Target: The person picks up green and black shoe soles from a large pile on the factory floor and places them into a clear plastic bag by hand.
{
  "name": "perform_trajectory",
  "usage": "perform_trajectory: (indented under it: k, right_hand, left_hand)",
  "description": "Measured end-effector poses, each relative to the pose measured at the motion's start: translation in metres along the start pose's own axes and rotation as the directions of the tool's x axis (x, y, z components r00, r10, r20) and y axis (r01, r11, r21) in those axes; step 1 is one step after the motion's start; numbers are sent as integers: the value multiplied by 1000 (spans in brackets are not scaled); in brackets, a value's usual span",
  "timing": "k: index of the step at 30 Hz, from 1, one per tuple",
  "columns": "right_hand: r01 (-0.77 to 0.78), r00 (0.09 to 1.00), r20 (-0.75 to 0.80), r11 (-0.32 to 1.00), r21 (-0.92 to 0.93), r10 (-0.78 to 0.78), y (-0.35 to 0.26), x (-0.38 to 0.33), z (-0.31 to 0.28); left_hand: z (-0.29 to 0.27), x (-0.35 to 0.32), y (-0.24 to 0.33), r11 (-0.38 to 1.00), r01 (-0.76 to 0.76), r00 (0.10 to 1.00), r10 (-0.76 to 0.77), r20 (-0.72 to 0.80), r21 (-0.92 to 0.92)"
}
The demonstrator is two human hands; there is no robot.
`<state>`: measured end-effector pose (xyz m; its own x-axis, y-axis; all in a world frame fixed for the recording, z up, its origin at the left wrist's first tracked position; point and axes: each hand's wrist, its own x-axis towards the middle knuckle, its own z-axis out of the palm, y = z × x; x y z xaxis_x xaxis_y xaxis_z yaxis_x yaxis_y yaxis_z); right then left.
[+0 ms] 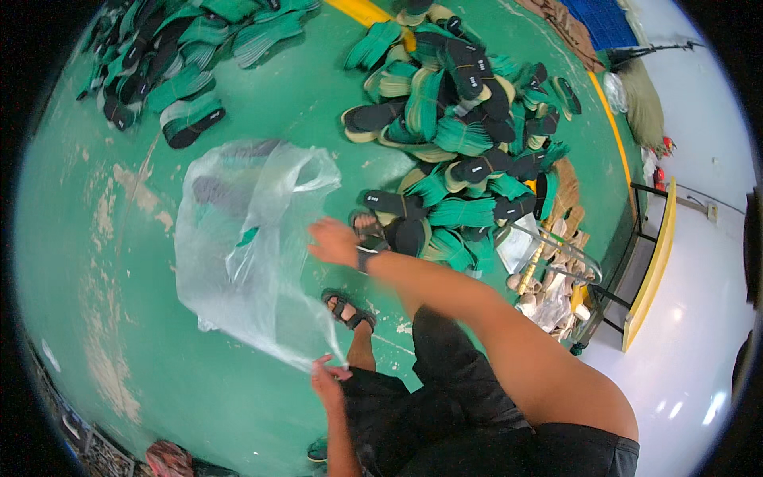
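A large translucent plastic bag hangs over the green floor in front of me, billowed out to the left. My left hand pinches its lower edge, pulling the film to a point. My right hand is at the bag's right side; its fingers are smeared by motion, so whether they grip the film cannot be told. Dark grey and green shapes show blurred through the plastic. Nearest my right hand lies a big heap of shoe insoles, green, black and cream, banded in bundles.
Another pile of insole bundles spreads at the far left. At the right stand a metal-framed rack with pale items beside it and a yellow-edged bench along the white wall. My sandalled foot is under the bag's right edge.
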<state>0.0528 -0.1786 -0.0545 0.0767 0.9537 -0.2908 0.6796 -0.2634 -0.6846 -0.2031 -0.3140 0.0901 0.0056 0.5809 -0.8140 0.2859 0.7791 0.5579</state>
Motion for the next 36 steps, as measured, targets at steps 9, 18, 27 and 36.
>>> perform_trajectory:
  k: [9, 18, 27, 36]
  right_hand:
    - [-611, 770, 156, 786, -100, 618, 232, -202, -18]
    - [-714, 7, -263, 189, 674, 965, 432, -237, -77]
    - [-90, 23, 318, -315, 945, 948, 462, -129, -119]
    - [106, 49, 493, -495, 862, 869, 432, -100, -151]
  left_hand:
    - [-38, 31, -6, 993, 103, 966, -88, -244, 50]
    - [100, 19, 22, 954, 296, 953, -299, -54, -51]
    - [92, 13, 54, 909, 389, 913, -358, -195, 152]
    - [79, -5, 53, 927, 326, 935, -288, -204, 184]
